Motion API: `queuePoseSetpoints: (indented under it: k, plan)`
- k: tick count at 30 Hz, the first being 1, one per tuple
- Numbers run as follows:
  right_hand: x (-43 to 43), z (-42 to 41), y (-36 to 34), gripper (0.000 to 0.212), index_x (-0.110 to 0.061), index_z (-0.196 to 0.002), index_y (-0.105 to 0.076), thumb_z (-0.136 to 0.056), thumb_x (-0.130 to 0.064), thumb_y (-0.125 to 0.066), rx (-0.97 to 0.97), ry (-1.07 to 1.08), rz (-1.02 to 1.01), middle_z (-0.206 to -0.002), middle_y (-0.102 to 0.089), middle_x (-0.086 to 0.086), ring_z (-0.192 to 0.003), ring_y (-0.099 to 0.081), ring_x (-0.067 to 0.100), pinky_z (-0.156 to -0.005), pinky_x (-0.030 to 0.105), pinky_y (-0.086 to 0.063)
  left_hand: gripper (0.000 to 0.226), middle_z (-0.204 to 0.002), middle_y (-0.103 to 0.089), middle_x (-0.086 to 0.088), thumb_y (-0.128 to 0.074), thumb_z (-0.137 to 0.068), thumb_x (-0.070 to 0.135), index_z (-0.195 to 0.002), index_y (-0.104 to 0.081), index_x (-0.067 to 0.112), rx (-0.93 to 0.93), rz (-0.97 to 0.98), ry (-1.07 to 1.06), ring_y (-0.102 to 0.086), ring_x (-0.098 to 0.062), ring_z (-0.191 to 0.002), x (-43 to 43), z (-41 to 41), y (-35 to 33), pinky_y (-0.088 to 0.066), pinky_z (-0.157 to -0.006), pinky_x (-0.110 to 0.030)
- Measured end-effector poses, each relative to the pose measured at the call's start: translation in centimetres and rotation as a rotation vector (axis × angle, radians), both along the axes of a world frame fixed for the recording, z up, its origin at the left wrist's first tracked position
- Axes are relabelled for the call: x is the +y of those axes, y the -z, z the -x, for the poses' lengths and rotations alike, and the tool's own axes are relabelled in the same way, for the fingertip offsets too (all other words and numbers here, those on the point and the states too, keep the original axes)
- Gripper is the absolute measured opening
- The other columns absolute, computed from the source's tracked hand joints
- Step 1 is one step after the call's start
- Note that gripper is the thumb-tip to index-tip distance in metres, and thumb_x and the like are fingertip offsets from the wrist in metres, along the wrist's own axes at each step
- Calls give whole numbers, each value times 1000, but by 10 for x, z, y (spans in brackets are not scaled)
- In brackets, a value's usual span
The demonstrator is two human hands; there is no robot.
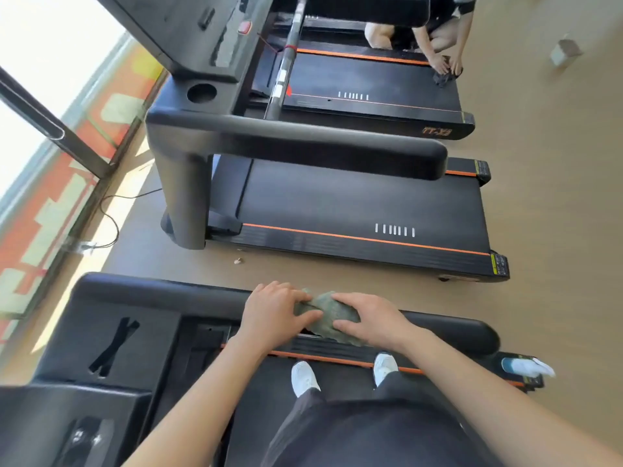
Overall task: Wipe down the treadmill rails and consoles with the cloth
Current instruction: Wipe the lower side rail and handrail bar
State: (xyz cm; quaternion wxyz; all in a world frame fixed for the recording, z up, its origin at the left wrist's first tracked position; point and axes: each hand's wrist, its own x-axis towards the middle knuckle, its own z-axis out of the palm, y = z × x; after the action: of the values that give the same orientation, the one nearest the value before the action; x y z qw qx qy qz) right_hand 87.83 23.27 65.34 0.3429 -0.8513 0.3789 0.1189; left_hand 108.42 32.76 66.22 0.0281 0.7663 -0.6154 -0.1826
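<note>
A crumpled green cloth (325,315) lies over the black padded side rail (448,326) of the treadmill I stand on. My left hand (274,311) presses on the cloth's left part, fingers spread. My right hand (369,320) lies flat on its right part. Both hands hold the cloth against the rail. The console (101,335) of this treadmill is at the lower left. My white shoes (305,379) stand on the belt below.
A second treadmill (354,203) with a thick black rail (303,139) stands beside mine, across a strip of wooden floor. On a third treadmill (371,82) another person's hands (446,65) hold a dark cloth. A spray bottle (526,367) lies at my treadmill's rear end. Windows run along the left.
</note>
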Motion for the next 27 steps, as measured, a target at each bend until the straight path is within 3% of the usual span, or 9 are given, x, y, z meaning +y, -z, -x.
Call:
queuePoseSetpoints:
  k: [2, 4, 11, 14, 17, 19, 21, 24, 27]
  plan:
    - [6, -24, -2, 62, -36, -148, -44, -92, -52, -63, -5, -5, -23, -149, -51, -12, -136, -48, 14, -109, 37, -40, 49, -107, -72, 9, -42, -91, 73, -112, -75, 43, -8, 39, -64, -62, -18, -106, 11, -21, -2, -39, -90, -34]
    - [11, -47, -3, 63, -35, -149, -44, -91, -50, -64, -6, -25, -35, -149, -51, -11, -136, -47, 14, -109, 35, -40, 37, -104, -71, 7, -51, -95, 65, -106, -77, 41, 4, 62, -114, -62, -19, -106, 20, -41, -2, -40, -89, -34]
    - [16, -108, -3, 63, -24, -146, -51, -89, -42, -72, -41, -72, -155, -144, -56, -6, -132, -51, 13, -110, 27, -37, 26, -93, -67, 8, -72, -81, 63, -93, -79, 40, -1, 146, -262, -60, -21, -99, 43, -94, 3, -41, -89, -35]
    - [9, -129, 3, 51, -21, -136, -61, -89, -40, -73, -82, -34, -276, -132, -62, -9, -120, -56, 7, -105, 21, -40, 41, -109, -66, 8, -67, -80, 71, -107, -73, 40, -19, 94, -317, -55, -21, -112, 51, -118, 3, -34, -96, -34]
    - [-2, -150, 11, 27, -22, -115, -71, -95, -39, -66, -110, 51, -337, -115, -70, -9, -107, -63, 9, -96, 26, -46, 66, -129, -63, 9, -54, -81, 80, -130, -62, 37, -40, -62, -304, -45, -20, -130, 56, -138, 3, -30, -106, -38]
    - [-9, -163, 16, 25, -20, -116, -70, -97, -36, -63, -86, 58, -372, -114, -70, -5, -108, -64, 12, -93, 23, -45, 65, -129, -64, 11, -54, -82, 80, -130, -63, 37, -14, -92, -272, -46, -18, -130, 56, -144, 2, -28, -107, -38]
    - [-16, -174, 18, 37, -20, -132, -62, -99, -37, -61, -20, 13, -405, -119, -66, -2, -110, -62, 13, -91, 21, -43, 49, -118, -68, 16, -64, -82, 72, -118, -69, 39, 78, -42, -280, -54, -13, -121, 53, -148, -1, -28, -101, -35]
    - [-26, -188, 19, 47, -29, -146, -49, -101, -36, -59, 39, -91, -516, -104, -62, -3, -91, -58, 8, -78, 17, -42, 16, -84, -68, 20, -80, -80, 49, -88, -73, 38, 328, 56, -371, -65, -7, -93, 48, -154, -4, -37, -84, -28]
    - [-37, -195, 14, 25, -22, -124, -67, -99, -21, -62, 9, -111, -718, -82, -58, 0, -72, -53, 10, -64, 20, -43, 11, -78, -72, 13, -80, -83, 33, -81, -70, 33, 607, 90, -438, -66, -5, -78, 40, -156, -7, -52, -74, -32]
